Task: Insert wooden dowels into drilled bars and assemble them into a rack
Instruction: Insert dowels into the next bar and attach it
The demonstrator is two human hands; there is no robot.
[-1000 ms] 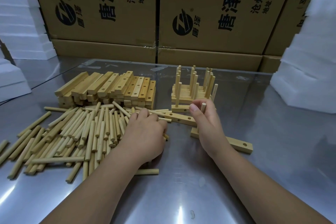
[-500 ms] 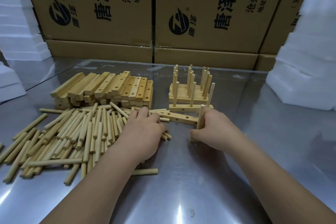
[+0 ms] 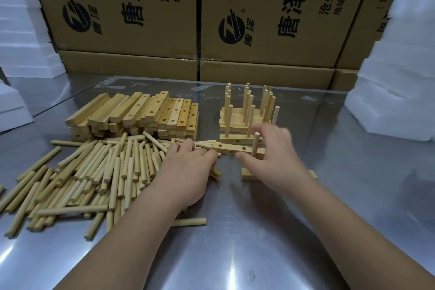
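One polished steel table (image 3: 235,254) fills the lower frame and mirrors streaks of overhead light. Across the top, printed cardboard boxes (image 3: 259,7) form a wall, with the left foam stack (image 3: 23,37) at upper left and the right foam stack (image 3: 400,77) at the right edge. Left of centre lies a loose pile of dowels (image 3: 94,172), and behind it is a stack of drilled bars (image 3: 141,113). Finished racks (image 3: 244,113) stand right of centre. The left hand (image 3: 186,172) rests palm down on the pile's edge with fingers bent; whether it grips a dowel cannot be told. The right hand (image 3: 270,160), blurred, is spread open around an upright dowel (image 3: 255,146) standing in a bar (image 3: 247,175).
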